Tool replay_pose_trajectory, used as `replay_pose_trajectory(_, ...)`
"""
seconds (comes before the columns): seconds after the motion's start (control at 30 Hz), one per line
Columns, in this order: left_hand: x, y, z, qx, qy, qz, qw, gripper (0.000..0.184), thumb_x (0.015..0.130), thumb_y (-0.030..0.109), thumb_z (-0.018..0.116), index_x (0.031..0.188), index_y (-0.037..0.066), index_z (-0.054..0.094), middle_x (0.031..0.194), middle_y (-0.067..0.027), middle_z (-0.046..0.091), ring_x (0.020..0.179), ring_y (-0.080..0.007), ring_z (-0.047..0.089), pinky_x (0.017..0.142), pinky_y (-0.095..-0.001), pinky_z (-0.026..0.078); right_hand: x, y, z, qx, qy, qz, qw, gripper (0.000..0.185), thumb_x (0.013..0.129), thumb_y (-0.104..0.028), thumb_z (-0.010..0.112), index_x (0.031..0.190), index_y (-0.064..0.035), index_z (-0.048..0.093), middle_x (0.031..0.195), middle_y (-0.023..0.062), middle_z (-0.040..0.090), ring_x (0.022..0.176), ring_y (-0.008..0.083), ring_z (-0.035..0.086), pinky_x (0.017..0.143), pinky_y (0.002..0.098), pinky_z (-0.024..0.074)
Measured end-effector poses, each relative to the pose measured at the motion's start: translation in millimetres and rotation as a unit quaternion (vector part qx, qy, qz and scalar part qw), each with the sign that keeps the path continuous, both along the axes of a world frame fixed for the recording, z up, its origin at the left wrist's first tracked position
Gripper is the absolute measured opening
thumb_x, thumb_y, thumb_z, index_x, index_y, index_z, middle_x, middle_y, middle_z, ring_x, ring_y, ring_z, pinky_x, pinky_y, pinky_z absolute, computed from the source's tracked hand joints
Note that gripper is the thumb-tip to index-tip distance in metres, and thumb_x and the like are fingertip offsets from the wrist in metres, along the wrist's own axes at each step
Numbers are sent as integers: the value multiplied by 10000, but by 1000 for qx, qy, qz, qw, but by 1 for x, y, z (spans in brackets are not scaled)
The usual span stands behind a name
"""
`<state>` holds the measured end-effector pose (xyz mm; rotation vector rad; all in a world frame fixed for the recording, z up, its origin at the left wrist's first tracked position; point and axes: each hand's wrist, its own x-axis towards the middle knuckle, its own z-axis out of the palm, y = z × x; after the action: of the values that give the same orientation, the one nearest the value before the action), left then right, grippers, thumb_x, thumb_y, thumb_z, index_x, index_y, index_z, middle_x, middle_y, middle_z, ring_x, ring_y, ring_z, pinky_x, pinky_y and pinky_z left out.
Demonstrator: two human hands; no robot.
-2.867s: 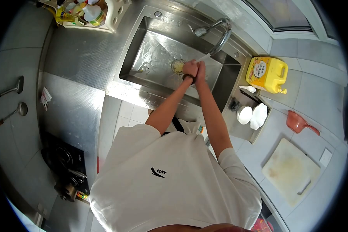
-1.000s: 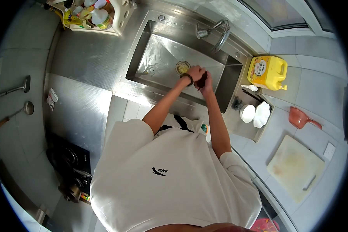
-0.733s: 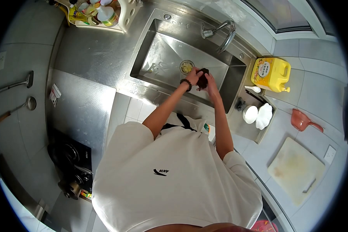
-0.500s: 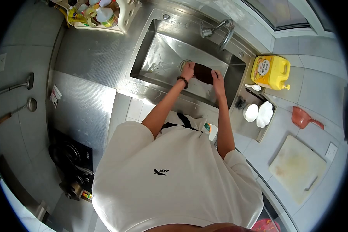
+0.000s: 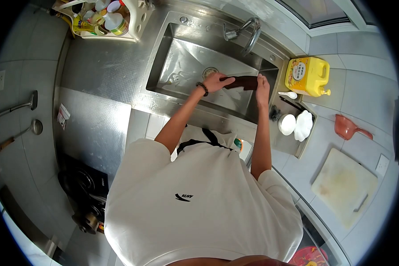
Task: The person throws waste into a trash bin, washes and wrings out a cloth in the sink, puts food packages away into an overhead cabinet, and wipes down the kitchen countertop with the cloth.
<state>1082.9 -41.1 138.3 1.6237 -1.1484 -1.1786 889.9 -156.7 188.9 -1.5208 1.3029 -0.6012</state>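
Note:
A dark brown cloth (image 5: 244,83) is stretched between my two hands above the stainless steel sink (image 5: 184,62). My left hand (image 5: 214,83), with a dark bead bracelet at the wrist, grips its left end. At the opposite end, my right hand (image 5: 262,90) holds the cloth, fingers pointing away from me. The cloth looks like a narrow, folded band. Just behind my left hand, part of the drain (image 5: 209,72) shows. The sink bottom has wet patches.
A curved faucet (image 5: 252,37) stands at the sink's back edge. To the right are a yellow jug (image 5: 308,76), a white spoon (image 5: 288,95), a white bowl (image 5: 287,124) and a scalloped white dish (image 5: 303,126). A rack of bottles (image 5: 135,20) sits at back left.
My hands have moved farther apart, the right one shifting right. The cloth went from a broad hanging piece to a longer, narrower band. The view has shifted slightly.

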Motion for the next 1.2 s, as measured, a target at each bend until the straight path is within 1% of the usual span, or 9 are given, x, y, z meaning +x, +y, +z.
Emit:
replay_pose_trajectory(0.3,1,-1,-18,-31,-85,-30,995,478,881,473,561,955,4,621,866,-189,643,816,-325,608,725,-395,468,-29,-10,-32,-132,51,-22,990,357,1003,-308,433,777,-34,469,698,13,424,708,119,389,680,266,374)
replay_pose_trajectory(0.4,3,-7,-1,-14,-130,-69,989,446,870,440,567,915,1,632,882,-202,653,846,-373,615,746,-438,479,-56,-17,-76,-83,105,-4,991,255,931,-270,573,875,-31,504,791,51,496,760,143,462,709,291,408)
replay_pose_trajectory(0.53,-2,-15,30,-16,-181,-115,977,387,854,393,584,922,15,637,851,-188,654,815,-375,617,743,-452,482,-35,14,-71,-153,95,237,955,695,656,-160,818,1233,-39,449,1213,146,490,1105,263,505,920,369,441)
replay_pose_trajectory(0.7,-1,-14,11,-56,-162,-98,980,345,824,344,633,917,12,633,844,-185,655,808,-366,624,722,-431,494,40,71,-27,-41,-4,303,952,761,666,-160,817,1286,22,413,1324,152,465,1206,259,466,962,379,420)
replay_pose_trajectory(0.83,23,-13,29,-79,-116,-69,988,309,815,298,656,935,15,624,839,-181,659,805,-354,635,703,-398,504,45,65,-64,37,-15,268,963,652,732,-117,749,1280,2,417,1184,158,575,1102,277,555,918,370,441)
replay_pose_trajectory(0.9,34,-12,48,-90,-110,-57,988,284,837,276,642,948,16,619,834,-178,661,803,-349,642,700,-389,504,47,64,-59,-86,-45,211,973,487,762,-87,669,1201,-28,468,896,180,630,851,331,627,781,387,483)
replay_pose_trajectory(1.03,50,-10,56,-109,-144,20,983,261,878,256,624,960,9,608,836,-155,672,780,-303,659,698,-353,502,54,57,-38,-103,1,181,978,307,791,-101,606,1072,-24,513,845,219,610,785,370,624,734,405,488)
replay_pose_trajectory(1.13,55,-4,46,-117,-35,155,980,257,902,250,617,954,-1,598,817,-127,673,738,-190,647,677,-307,486,48,52,-15,-60,25,224,972,263,788,-151,635,991,-18,534,842,217,616,801,372,623,720,412,483)
replay_pose_trajectory(1.2,58,3,43,-109,-45,151,981,254,900,249,619,952,2,598,818,-131,671,740,-210,650,680,-311,487,45,52,4,-39,117,318,940,303,774,-171,659,1003,-10,541,864,221,617,782,362,625,707,413,484)
